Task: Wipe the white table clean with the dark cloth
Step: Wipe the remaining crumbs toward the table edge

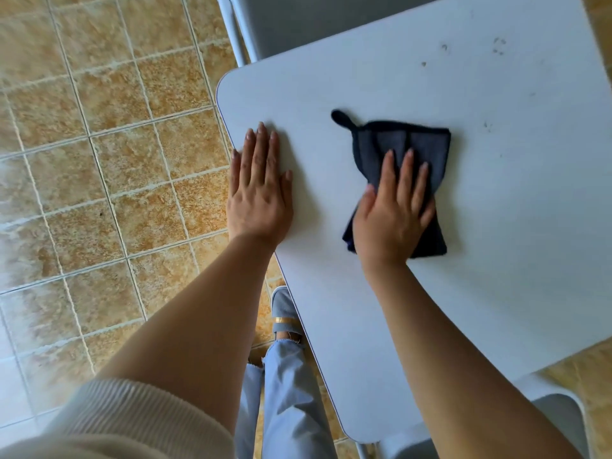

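Two flat hands, one soft cloth

Both hands lie spread on the white worktop (430,309). The left hand (260,193) rests palm-down near the worktop's left edge, fingers straight and together, holding nothing. The right hand (394,210) presses the dark cloth (402,144) onto the surface with its fingers extended, not curled round it. The cloth sits roughly mid-worktop, well apart from the left hand, gathered under the palm and fanning out beyond the fingertips.

It looks light, limp and plush, with a bound edge and a small hanging loop (341,117) at its far-left corner. It will likely bunch and fold rather than slide as one sheet, so a broad palm over its middle suits it better than a pinch at the loop or hem. The smooth worktop should let it glide easily. Small dark specks (498,46) lie toward the far right, clear of the cloth, so the wiping seems far from done.
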